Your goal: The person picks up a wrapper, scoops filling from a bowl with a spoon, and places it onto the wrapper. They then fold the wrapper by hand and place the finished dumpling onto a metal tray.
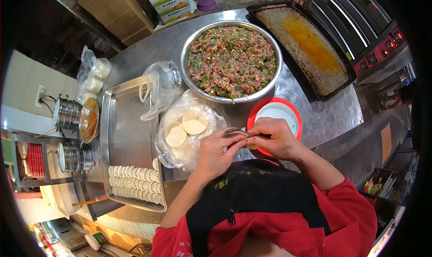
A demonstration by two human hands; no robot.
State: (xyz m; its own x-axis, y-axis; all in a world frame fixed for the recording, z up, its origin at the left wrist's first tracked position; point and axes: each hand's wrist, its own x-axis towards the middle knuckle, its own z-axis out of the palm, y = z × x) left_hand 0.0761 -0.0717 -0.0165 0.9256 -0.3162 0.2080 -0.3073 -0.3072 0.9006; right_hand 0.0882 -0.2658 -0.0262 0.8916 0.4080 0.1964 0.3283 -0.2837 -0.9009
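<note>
My left hand (219,150) and my right hand (276,138) meet in front of my chest, fingers closed and pinched together. A thin dark metal utensil (237,130) sticks out from my right fingers across the top of my left hand. Anything pinched between the fingertips is hidden. Just beyond my right hand is a white bowl with a red rim (253,113). Left of my hands, round dough wrappers (195,122) lie in an open clear plastic bag (167,117). A large metal bowl (184,68) of minced meat with chopped greens (231,61) stands farther back.
A metal tray (128,117) at left holds rows of pleated dumplings (135,185). Another clear bag (162,84) lies on its edge. A black baking pan (330,93) with oily residue sits at back right, near an oven (378,54). Steel pots (74,157) stand far left.
</note>
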